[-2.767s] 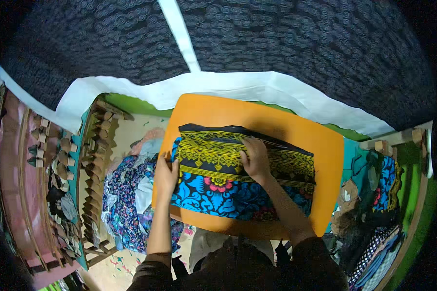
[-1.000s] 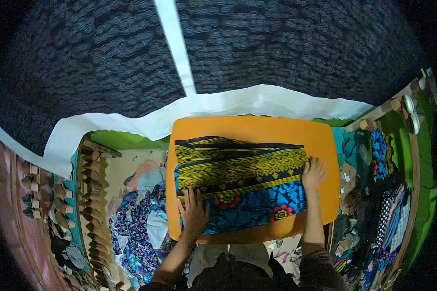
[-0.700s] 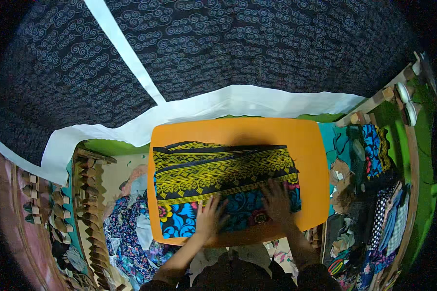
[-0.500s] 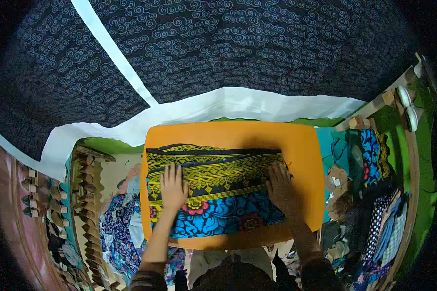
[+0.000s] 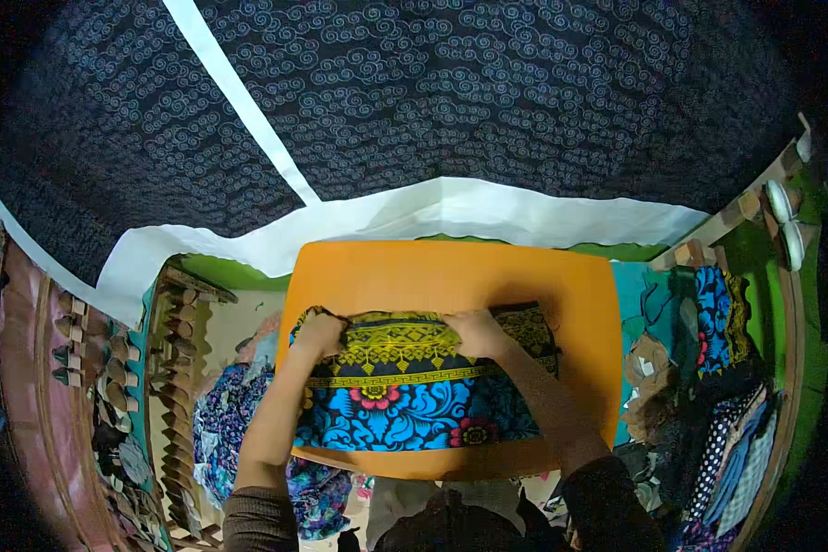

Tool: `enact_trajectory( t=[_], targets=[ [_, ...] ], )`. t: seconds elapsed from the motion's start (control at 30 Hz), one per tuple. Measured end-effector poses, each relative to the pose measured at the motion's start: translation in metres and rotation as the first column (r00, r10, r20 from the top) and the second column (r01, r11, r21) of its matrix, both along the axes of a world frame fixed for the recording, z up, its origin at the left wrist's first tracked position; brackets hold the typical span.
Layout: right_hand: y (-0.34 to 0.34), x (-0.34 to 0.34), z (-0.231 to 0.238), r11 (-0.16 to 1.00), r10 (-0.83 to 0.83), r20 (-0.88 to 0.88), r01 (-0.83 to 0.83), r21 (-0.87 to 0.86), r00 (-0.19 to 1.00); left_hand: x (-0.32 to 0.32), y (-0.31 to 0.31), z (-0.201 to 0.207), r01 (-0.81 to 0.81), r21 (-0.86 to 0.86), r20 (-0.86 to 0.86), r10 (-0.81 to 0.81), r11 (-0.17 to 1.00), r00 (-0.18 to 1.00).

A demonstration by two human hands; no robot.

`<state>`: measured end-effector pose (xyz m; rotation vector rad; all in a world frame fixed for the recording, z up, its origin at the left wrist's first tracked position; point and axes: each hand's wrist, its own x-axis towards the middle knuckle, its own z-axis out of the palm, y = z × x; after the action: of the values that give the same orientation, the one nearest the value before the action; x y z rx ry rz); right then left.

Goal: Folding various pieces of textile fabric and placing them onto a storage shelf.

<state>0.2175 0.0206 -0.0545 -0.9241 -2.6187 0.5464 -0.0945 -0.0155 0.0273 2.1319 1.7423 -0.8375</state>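
Observation:
A patterned cloth lies spread over the orange tabletop. Its far part is black with yellow geometric bands; its near part is blue scrollwork with red flowers. My left hand grips the cloth's far edge at the left, fingers curled round it. My right hand pinches the same far edge right of the middle, and the edge looks drawn up between the two hands. To the right of my right hand, the far right corner of the cloth lies on the table.
Dark swirl-patterned fabric with a white border hangs beyond the table. A heap of floral clothes lies at the left beside a wooden rack. Folded garments and brown scraps sit at the right.
Both hands lay flat with fingers spread on the cloth; now they are closed on its far edge. My right hand has moved left, and the far edge has come nearer to me.

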Motion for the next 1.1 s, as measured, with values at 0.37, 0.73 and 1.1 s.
enact_trajectory(
  t=[0.37,0.73,1.1],
  targets=[
    [0.008,0.048,0.034,0.796,0.256,0.318,-0.012,-0.605,0.913,-0.026,-0.033,0.081,-0.161,-0.221,0.298,0.224,0.962,0.928],
    [-0.003,0.081,0.028,0.951,-0.265,0.203,0.290,-0.107,0.943,-0.063,-0.044,0.012,-0.328,0.164,0.475,0.217,0.930,0.853],
    [-0.002,0.120,0.010,0.483,-0.398,0.136,0.333,-0.810,0.907,-0.067,-0.042,-0.024,-0.555,0.010,0.794,0.331,0.832,0.511]
  ],
)
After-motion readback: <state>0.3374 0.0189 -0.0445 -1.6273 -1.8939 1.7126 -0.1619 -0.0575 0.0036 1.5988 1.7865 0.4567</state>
